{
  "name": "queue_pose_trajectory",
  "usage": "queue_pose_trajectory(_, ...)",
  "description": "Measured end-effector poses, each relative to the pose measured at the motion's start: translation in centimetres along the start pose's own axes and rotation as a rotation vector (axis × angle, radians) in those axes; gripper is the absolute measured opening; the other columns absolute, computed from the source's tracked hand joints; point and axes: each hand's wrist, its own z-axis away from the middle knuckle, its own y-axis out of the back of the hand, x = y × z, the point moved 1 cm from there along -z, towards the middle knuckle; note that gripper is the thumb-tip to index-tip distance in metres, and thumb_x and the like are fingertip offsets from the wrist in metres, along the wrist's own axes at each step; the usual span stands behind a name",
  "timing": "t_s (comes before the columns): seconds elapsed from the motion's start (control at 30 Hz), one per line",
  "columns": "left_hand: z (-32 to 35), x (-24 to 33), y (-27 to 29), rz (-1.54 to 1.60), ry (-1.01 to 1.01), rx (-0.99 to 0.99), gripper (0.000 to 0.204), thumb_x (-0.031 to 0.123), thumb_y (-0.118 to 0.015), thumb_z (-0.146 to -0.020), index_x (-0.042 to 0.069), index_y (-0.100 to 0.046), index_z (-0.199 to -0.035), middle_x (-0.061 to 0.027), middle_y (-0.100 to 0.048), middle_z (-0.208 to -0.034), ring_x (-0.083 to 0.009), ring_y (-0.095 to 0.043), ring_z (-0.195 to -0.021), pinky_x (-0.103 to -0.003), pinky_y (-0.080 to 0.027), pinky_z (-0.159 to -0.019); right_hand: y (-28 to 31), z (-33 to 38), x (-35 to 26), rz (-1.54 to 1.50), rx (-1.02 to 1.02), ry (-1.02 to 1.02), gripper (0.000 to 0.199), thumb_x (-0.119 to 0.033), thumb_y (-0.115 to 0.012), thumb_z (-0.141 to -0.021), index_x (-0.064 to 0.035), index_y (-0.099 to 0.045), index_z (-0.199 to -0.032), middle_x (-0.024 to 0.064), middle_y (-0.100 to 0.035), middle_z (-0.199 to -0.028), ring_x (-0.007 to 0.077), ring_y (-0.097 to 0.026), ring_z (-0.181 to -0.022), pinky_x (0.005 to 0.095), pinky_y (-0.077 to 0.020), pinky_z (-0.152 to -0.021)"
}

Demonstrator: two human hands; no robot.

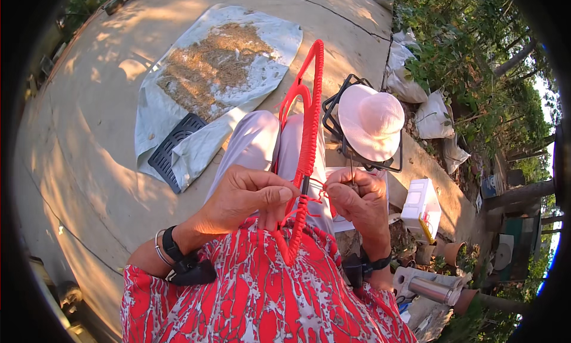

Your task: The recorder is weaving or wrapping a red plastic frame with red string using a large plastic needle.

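A loop-shaped frame [310, 129] wrapped in red cord stands upright over my lap, a short dark stretch of it showing bare between the wrapped parts. My left hand [253, 197] is closed in a pinch beside the frame, thumb and forefinger on the red cord. Thin red strands [314, 198] run loosely across the gap between my hands. On the other side, my right hand [358, 199] pinches the end of a strand. A thin dark line rises by its fingers; I cannot make out what it is.
A pale sheet [285, 36] bearing brown grain-like material lies on the concrete at the far left, with a dark slatted panel [178, 142] on its near corner. To the right are a pink hat [372, 121] on a black metal-framed stool, a white box [421, 206] and a metal cylinder [431, 288].
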Motion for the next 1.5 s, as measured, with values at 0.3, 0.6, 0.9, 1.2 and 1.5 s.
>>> queue_pose_trajectory(0.3, 0.3, -0.1, -0.9, 0.26, 0.197, 0.068, 0.026, 0.022, -0.058, -0.091, -0.003, -0.065, -0.096, -0.0105, -0.063, -0.063, -0.0157, -0.057, -0.042, -0.025, -0.045, -0.037, -2.3, -0.5, -0.2, 0.021, -0.138, -0.077, 0.011, -0.007, -0.062, -0.087, 0.0015, -0.063, -0.093, -0.0073, -0.054, -0.067, -0.0029, -0.043, -0.057, 0.0144, -0.0322, -0.049)
queue_pose_trajectory(0.6, 0.2, 0.1, -2.4, 0.406, 0.149, 0.219, 0.022, 0.017, -0.059, -0.089, -0.003, -0.059, -0.098, -0.0079, -0.06, -0.061, -0.0148, -0.054, -0.041, -0.024, -0.043, -0.041, -2.3, -0.8, 0.2, 0.023, -0.112, -0.062, 0.009, -0.007, -0.063, -0.086, 0.0006, -0.062, -0.091, -0.0071, -0.054, -0.065, -0.0026, -0.043, -0.055, 0.0147, -0.0312, -0.047)
queue_pose_trajectory(0.9, -0.1, -1.0, -1.9, 0.463, -0.008, 0.193, 0.017, 0.009, -0.063, -0.086, -0.002, -0.06, -0.099, -0.0063, -0.062, -0.07, -0.0121, -0.056, -0.049, -0.021, -0.042, -0.04, -2.2, -0.8, 0.3, -0.015, -0.025, -0.047, 0.013, -0.008, -0.063, -0.087, 0.0022, -0.063, -0.095, -0.003, -0.056, -0.065, 0.0009, -0.046, -0.052, 0.0156, -0.0338, -0.046)
queue_pose_trajectory(1.2, -0.5, -0.5, -1.9, 0.098, -0.264, 0.265, 0.014, 0.005, -0.066, -0.084, -0.003, -0.064, -0.095, -0.0059, -0.064, -0.08, -0.0091, -0.059, -0.061, -0.021, -0.049, -0.053, -1.1, -0.1, 0.3, 0.172, 0.121, 0.269, 0.016, -0.008, -0.071, -0.08, 0.0009, -0.066, -0.093, -0.0049, -0.044, -0.067, 0.0005, -0.036, -0.054, 0.0175, -0.027, -0.049)
queue_pose_trajectory(1.5, -0.7, -0.3, -2.0, 0.037, -0.341, 0.22, 0.013, 0.003, -0.064, -0.085, -0.003, -0.064, -0.097, -0.0081, -0.066, -0.083, -0.0085, -0.06, -0.063, -0.021, -0.05, -0.056, -1.3, -0.3, -0.4, 0.367, 0.176, 0.246, 0.014, -0.004, -0.069, -0.08, -0.0016, -0.068, -0.094, -0.0075, -0.052, -0.063, -0.0017, -0.035, -0.052, 0.0168, -0.0259, -0.045)
